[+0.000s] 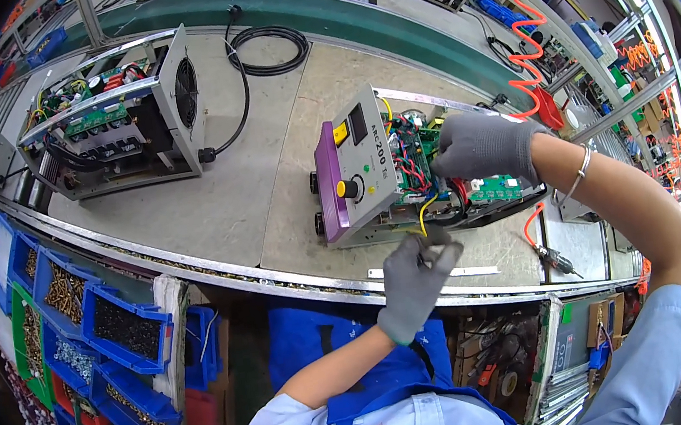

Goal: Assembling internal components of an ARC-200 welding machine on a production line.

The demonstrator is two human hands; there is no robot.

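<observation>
An opened welding machine [371, 167] stands in front of me with its purple-edged control panel facing left. Its green circuit boards and coloured wires are exposed. My right hand [484, 146], in a grey glove, reaches over the top among the wires, fingers curled and their tips hidden. At the near side, my left hand [417, 279], also gloved, has its fingers bent together at the lower end of a yellow wire [425, 213] that hangs out of the machine; the fingertips are slightly blurred.
A second opened machine [117, 129] with a coiled black cable [276, 49] stands at the left. Blue bins [126, 325] of screws and small parts hang at the lower left. A power screwdriver [557, 259] lies right. An orange coiled hose [533, 18] hangs above.
</observation>
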